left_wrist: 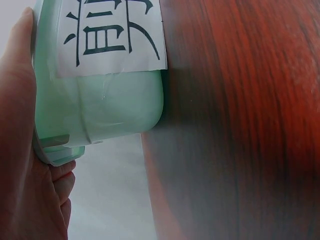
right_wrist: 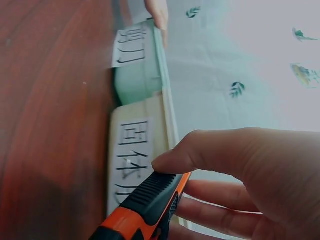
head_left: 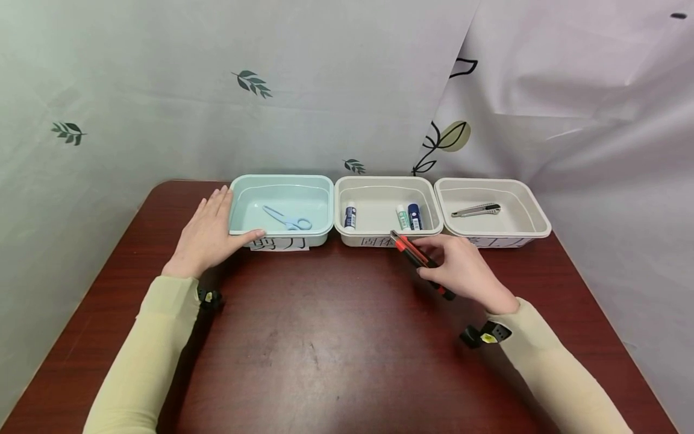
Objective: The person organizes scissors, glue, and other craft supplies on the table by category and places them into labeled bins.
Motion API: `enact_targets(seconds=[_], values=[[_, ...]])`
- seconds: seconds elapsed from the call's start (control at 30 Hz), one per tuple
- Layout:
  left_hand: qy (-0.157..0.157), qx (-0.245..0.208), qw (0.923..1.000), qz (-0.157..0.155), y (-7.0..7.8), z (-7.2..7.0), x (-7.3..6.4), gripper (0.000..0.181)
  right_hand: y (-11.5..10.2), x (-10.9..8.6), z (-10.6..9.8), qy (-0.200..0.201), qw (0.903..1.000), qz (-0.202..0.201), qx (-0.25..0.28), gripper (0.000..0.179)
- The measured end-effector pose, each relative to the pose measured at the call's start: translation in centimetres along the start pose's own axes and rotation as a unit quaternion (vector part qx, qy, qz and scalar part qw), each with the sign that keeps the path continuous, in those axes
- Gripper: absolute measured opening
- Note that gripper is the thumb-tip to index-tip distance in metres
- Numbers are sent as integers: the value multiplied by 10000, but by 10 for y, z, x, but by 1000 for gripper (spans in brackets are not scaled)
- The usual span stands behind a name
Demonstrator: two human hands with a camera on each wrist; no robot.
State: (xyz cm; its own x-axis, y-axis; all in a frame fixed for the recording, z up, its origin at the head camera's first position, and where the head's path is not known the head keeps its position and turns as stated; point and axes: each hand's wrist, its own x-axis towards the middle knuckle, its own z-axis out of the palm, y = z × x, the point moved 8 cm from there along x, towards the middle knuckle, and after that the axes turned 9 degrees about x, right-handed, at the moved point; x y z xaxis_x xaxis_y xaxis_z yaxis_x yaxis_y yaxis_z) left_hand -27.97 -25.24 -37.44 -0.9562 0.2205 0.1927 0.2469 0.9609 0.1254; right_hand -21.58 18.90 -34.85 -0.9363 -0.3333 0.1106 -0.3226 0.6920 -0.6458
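My right hand [head_left: 461,268] grips a red and black utility knife [head_left: 414,253] between thumb and fingers, just in front of the middle and right bins. In the right wrist view the knife [right_wrist: 150,202] shows its ribbed black grip under the thumb. My left hand [head_left: 208,232] lies against the left corner of the light blue bin [head_left: 282,236], its fingers along the side and its thumb over the front rim. Inside that bin lies a pair of light blue scissors [head_left: 290,219]. The left wrist view shows the bin's labelled front [left_wrist: 117,105] close up.
The beige middle bin [head_left: 374,208] holds several glue sticks [head_left: 414,216]. A grey utility knife [head_left: 476,210] lies in the right bin [head_left: 520,226]. All three bins stand side by side at the back of the dark red table [head_left: 325,337], before a patterned curtain [head_left: 325,90].
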Motion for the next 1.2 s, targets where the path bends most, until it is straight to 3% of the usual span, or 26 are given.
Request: enact_targets(seconds=[0.67, 1.2], values=[[-24, -26, 10000, -1, 0, 0, 0, 119, -6, 0, -39, 311, 9974, 207, 617, 50], [17, -42, 10000, 18, 1, 0, 0, 119, -4, 0, -76, 978, 9930, -13, 666, 54]])
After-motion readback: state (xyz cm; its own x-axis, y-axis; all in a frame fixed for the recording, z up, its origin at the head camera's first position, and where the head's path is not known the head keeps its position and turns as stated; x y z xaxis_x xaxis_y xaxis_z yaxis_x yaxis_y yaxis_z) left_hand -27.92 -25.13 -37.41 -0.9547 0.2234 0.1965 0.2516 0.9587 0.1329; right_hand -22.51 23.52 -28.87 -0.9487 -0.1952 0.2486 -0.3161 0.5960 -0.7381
